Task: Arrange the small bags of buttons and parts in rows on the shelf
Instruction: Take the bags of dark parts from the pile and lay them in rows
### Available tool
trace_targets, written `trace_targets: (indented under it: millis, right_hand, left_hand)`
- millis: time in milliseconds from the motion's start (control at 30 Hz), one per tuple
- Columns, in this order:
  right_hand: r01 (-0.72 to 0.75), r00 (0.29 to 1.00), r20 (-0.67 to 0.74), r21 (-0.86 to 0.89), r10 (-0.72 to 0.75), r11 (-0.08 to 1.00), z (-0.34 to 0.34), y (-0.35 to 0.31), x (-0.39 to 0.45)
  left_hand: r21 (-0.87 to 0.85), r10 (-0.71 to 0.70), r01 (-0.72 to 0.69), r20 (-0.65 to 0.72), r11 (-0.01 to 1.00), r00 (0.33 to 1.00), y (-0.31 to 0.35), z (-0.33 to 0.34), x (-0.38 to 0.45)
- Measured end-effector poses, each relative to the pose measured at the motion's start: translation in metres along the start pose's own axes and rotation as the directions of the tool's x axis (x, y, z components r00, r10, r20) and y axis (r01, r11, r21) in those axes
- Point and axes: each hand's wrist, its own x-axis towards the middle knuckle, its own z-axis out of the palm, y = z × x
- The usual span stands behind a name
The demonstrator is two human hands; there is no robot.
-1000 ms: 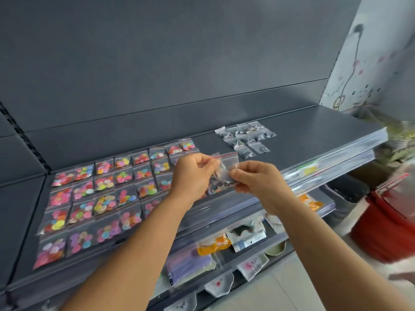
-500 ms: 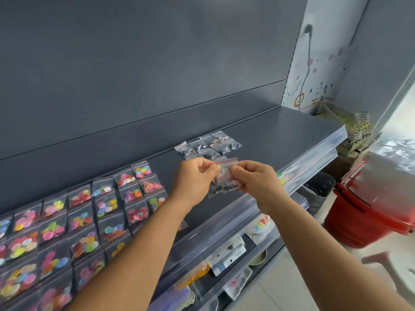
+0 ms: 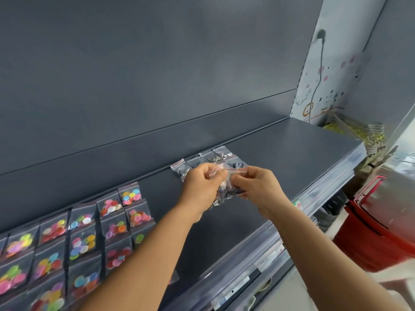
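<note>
Head view caught the step midway: a clear bag of small dark parts was held in the air between both hands, just in front of the row of like bags already lying near the back of the grey shelf. The left hand had its fingers curled round the bag's left side, and the right hand pinched its right edge near the red zip strip, thumb and fingers closed on the plastic. The bag looked thin, crumpled and glossy, its contents bunched low; whether one bag or several were in the grip could not be told. By my judgement the placing was still to come: the next move called for lowering the bag flat onto bare shelf beside or in front of the dark row, with its edges squared to its neighbours, and letting go without nudging them. To the left, well apart from the hands, lay bags of coloured buttons set out in neat rows.
</note>
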Motion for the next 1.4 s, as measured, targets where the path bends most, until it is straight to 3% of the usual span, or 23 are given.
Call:
trace_targets:
  millis: [200, 433, 533, 667, 800, 900, 1000, 1100, 1400]
  right_hand:
    - [-0.007, 0.998, 0.061, -0.007, 0.008, 1.0, -0.026, 0.012, 0.056]
    - [0.071, 0.987, 0.158, -0.262, -0.03, 0.963, -0.075, 0.026, 0.11]
    - [0.112, 0.972, 0.235, -0.363, -0.026, 0.925, -0.09, 0.035, 0.125]
    - [0.23, 0.946, 0.317, -0.518, -0.065, 0.824, -0.093, 0.042, 0.133]
    - [0.347, 0.913, 0.396, -0.628, -0.098, 0.697, -0.094, 0.044, 0.132]
    - [0.484, 0.865, 0.436, -0.602, -0.247, 0.635, -0.102, 0.041, 0.132]
    - [0.603, 0.775, 0.592, -0.589, -0.221, 0.538, -0.108, 0.043, 0.132]
    - [0.672, 0.709, 0.673, -0.557, -0.208, 0.488, -0.107, 0.048, 0.13]
    - [0.696, 0.689, 0.674, -0.513, -0.266, 0.502, -0.098, 0.053, 0.128]
  left_hand:
    - [0.038, -0.136, 0.139, -0.071, 0.99, 0.988, -0.008, 0.03, 0.024]
    - [0.184, -0.168, 0.21, -0.223, 0.96, 0.96, -0.012, 0.084, 0.045]
    - [0.313, -0.154, 0.244, -0.287, 0.918, 0.945, -0.014, 0.101, 0.047]
    - [0.57, -0.069, 0.257, -0.329, 0.78, 0.942, -0.014, 0.114, 0.045]
    - [0.769, 0.045, 0.244, -0.334, 0.59, 0.942, -0.011, 0.119, 0.04]
    - [0.857, 0.185, 0.131, -0.253, 0.499, 0.95, -0.013, 0.122, 0.036]
    - [0.883, 0.142, 0.004, -0.081, 0.469, 0.987, -0.019, 0.128, 0.034]
    - [0.9, 0.063, 0.03, -0.064, 0.435, 0.996, -0.024, 0.129, 0.031]
    - [0.922, 0.062, 0.061, -0.092, 0.381, 0.994, -0.029, 0.124, 0.026]
